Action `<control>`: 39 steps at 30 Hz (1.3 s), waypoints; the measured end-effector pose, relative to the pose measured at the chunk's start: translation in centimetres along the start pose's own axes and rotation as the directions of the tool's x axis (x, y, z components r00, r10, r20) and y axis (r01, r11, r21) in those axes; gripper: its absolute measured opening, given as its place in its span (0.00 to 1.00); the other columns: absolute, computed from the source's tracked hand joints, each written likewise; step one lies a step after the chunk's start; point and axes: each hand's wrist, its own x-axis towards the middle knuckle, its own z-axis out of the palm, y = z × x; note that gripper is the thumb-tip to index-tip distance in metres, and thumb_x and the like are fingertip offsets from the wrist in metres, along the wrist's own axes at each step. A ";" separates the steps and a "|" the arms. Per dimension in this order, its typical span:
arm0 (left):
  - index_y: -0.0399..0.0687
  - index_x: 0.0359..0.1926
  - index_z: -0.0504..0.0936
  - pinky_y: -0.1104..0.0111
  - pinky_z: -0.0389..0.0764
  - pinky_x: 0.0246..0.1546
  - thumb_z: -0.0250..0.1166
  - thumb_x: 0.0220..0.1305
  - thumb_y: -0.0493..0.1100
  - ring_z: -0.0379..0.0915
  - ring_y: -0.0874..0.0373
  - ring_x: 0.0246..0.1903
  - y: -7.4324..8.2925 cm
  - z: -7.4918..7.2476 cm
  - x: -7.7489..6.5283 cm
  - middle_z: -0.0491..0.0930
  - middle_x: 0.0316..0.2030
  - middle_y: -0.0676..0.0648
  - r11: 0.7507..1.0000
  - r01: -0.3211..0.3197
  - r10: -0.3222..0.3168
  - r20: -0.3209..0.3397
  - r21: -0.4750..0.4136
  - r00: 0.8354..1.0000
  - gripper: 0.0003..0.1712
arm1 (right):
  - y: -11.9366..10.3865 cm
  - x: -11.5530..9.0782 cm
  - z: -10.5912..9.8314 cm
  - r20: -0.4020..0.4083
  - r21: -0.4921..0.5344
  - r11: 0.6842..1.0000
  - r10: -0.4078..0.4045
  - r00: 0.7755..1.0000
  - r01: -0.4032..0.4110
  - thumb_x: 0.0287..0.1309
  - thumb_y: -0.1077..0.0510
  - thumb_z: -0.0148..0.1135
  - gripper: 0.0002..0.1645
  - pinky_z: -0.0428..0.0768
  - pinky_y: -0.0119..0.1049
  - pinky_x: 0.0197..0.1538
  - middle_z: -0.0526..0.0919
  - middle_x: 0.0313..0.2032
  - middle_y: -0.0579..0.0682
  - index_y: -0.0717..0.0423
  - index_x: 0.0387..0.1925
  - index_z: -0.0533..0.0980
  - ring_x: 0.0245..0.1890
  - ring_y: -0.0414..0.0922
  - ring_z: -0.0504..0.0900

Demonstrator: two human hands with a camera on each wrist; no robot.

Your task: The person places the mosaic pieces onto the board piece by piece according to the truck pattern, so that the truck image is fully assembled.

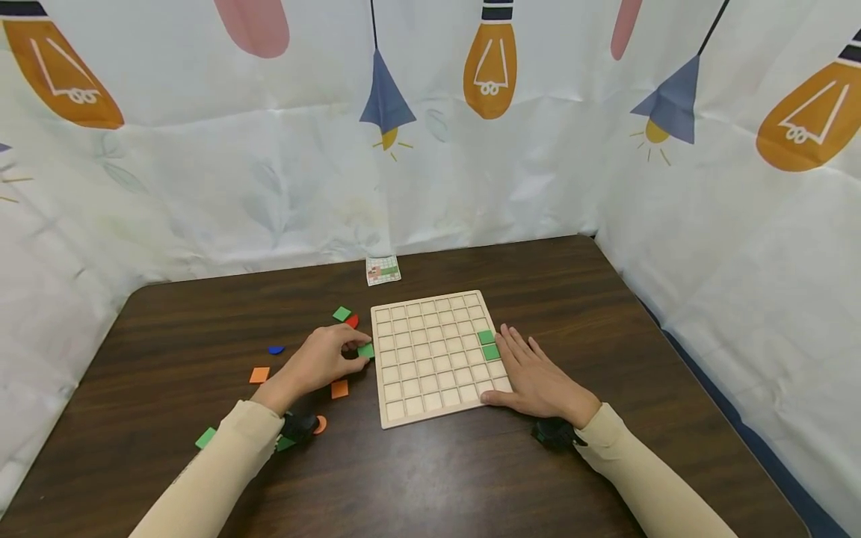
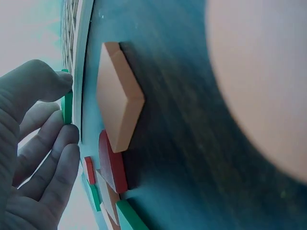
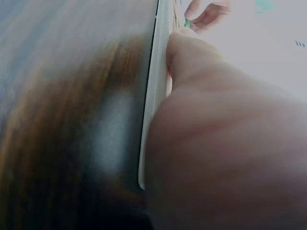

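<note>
My left hand (image 1: 316, 362) pinches a green square tile (image 1: 365, 350) between thumb and fingers, right at the left edge of a pale wooden grid board (image 1: 427, 364). In the left wrist view that green tile (image 2: 67, 105) is seen nearly edge-on. Two other green tiles (image 1: 490, 352) sit one behind the other in cells near the board's right side. Fingers straight, my right hand (image 1: 541, 381) rests along the right edge of the board, its thumb over the front right part. The right wrist view shows the thumb (image 3: 189, 50) at the board's rim.
Left of the board lie orange squares (image 1: 339, 389), a red piece (image 1: 353, 320), a blue piece (image 1: 276, 350) and a green tile (image 1: 341, 314). More green and orange pieces lie around my left forearm. A small printed card (image 1: 383, 270) is at the back edge, before a patterned curtain (image 1: 303, 172).
</note>
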 end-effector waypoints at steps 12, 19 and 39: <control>0.43 0.54 0.88 0.64 0.87 0.41 0.73 0.64 0.43 0.85 0.59 0.39 0.4 0.2 0.4 0.88 0.44 0.47 0.998 -0.056 0.055 -0.045 -0.016 0.997 0.18 | -0.1 -0.1 -0.1 -0.007 0.004 1.000 -0.003 1.000 0.003 0.64 0.21 0.53 0.67 0.45 0.64 0.83 0.39 0.84 0.61 0.60 0.83 0.41 0.85 0.58 0.39; 0.44 0.52 0.89 0.67 0.86 0.40 0.74 0.62 0.44 0.84 0.61 0.38 0.8 0.6 1.1 0.87 0.41 0.49 0.996 -0.087 0.085 -0.066 -0.028 0.994 0.18 | -0.1 -0.1 -0.1 0.006 -0.004 1.000 0.004 1.000 -0.004 0.64 0.20 0.52 0.67 0.45 0.63 0.83 0.37 0.84 0.59 0.59 0.83 0.40 0.85 0.57 0.38; 0.46 0.50 0.89 0.68 0.83 0.41 0.75 0.62 0.44 0.81 0.59 0.38 2.6 1.2 3.2 0.86 0.42 0.49 0.991 -0.121 0.118 -0.047 -0.063 0.992 0.17 | -0.1 -0.1 -0.3 0.008 -0.010 1.000 0.006 1.000 -0.006 0.64 0.20 0.53 0.68 0.46 0.63 0.83 0.39 0.84 0.60 0.60 0.83 0.40 0.85 0.58 0.39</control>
